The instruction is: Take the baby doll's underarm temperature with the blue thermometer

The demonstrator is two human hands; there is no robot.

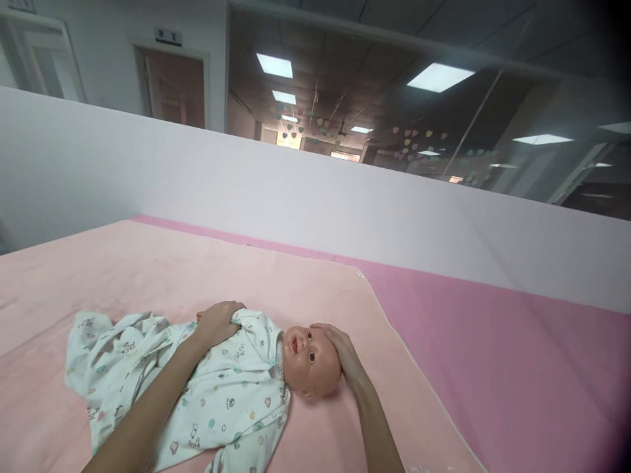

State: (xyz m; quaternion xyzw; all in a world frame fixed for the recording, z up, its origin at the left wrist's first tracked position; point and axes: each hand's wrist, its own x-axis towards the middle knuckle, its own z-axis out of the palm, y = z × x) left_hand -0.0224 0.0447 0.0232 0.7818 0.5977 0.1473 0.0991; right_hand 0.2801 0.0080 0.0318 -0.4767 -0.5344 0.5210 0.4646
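Note:
A baby doll [308, 361] lies on its back on a peach blanket [148, 269], head to the right. It wears a loose white printed garment [221, 394]. My left hand [219, 322] rests on the doll's far shoulder, fingers curled into the garment's cloth. My right hand [342, 351] cups the top and back of the doll's head, fingers wrapped against it.
The blanket lies over a pink surface [517, 368] that runs on to the right. A white partition wall [296, 190] stands right behind it. Glass panels and a door are beyond the wall.

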